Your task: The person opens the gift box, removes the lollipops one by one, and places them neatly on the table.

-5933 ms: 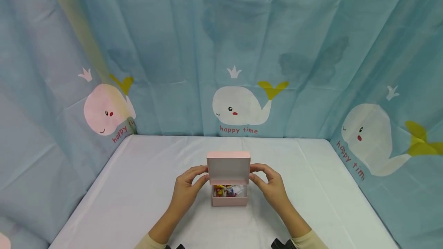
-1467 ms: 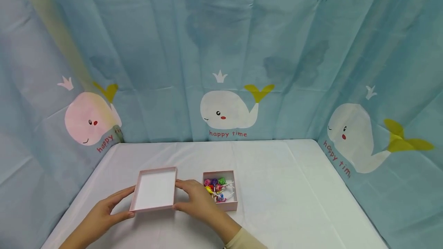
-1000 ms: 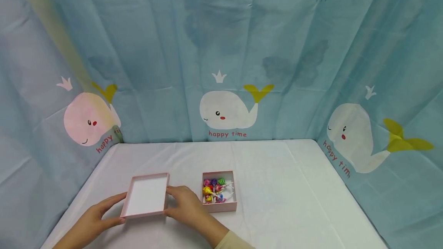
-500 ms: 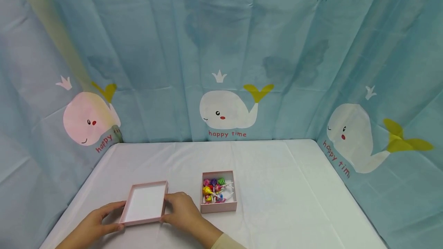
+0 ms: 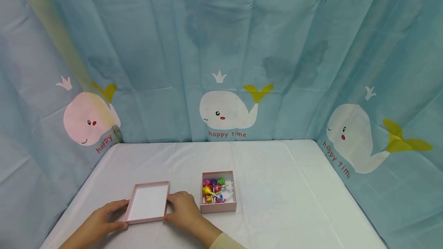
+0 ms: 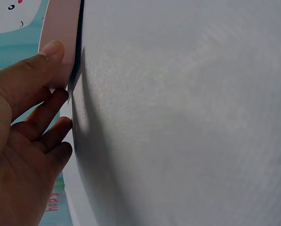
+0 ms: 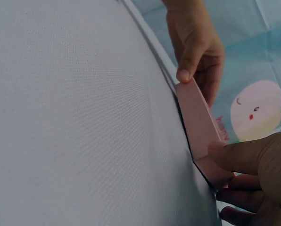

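A pink box lid (image 5: 149, 203) with a white inside lies hollow side up, low at the tabletop on the left. My left hand (image 5: 100, 222) grips its left side, the thumb (image 6: 53, 49) on the near corner in the left wrist view. On the opposite side my right hand (image 5: 185, 211) holds the lid between thumb and fingers; in the right wrist view the thumb (image 7: 218, 150) presses the pink wall near a corner. Just right of that hand sits the open pink box (image 5: 219, 207), with several wrapped lollipops (image 5: 214, 190) in bright colours inside.
A white cloth (image 5: 294, 203) covers the table. Blue curtains (image 5: 162, 114) printed with whales stand along its back and sides.
Earlier both hands lifted the lid off the box and carried it left. It has since come down toward the tabletop, then shifted slightly right, still held. The box stays put.
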The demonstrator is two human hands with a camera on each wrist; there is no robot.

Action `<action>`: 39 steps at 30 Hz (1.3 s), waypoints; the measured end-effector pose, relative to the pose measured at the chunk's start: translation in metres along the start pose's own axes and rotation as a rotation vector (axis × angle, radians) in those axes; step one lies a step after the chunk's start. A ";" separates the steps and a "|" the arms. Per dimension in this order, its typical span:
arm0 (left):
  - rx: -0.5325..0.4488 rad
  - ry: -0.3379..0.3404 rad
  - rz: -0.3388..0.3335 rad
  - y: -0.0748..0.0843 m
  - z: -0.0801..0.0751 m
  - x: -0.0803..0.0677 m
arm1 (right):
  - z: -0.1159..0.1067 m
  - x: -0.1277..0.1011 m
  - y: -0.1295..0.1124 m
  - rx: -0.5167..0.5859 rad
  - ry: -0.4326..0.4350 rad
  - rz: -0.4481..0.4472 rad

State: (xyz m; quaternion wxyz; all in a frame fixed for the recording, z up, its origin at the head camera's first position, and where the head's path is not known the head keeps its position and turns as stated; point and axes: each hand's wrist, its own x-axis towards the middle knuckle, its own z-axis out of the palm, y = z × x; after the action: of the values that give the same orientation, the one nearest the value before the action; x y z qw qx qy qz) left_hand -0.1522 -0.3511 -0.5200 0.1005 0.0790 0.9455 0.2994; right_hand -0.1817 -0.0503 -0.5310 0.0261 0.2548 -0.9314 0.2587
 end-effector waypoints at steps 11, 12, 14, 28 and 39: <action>-0.045 -0.020 -0.086 0.005 0.005 0.004 | 0.001 -0.002 -0.001 -0.028 0.008 0.007; -0.048 -0.020 -0.095 0.005 0.005 0.003 | 0.001 -0.002 -0.001 -0.030 0.008 0.007; -0.049 -0.024 -0.113 0.006 0.006 0.003 | 0.000 -0.002 -0.002 -0.036 0.004 0.008; -0.058 -0.026 -0.181 0.012 0.009 0.001 | 0.001 -0.006 -0.001 -0.004 0.013 0.002; -0.039 0.030 -0.141 0.028 0.002 -0.005 | -0.022 -0.014 -0.005 0.054 -0.008 -0.132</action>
State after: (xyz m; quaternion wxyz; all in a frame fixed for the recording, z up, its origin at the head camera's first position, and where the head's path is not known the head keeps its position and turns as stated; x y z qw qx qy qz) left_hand -0.1446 -0.3287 -0.5048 0.1087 0.0056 0.9442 0.3110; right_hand -0.1685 -0.0367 -0.5125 0.0328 0.3175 -0.9052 0.2806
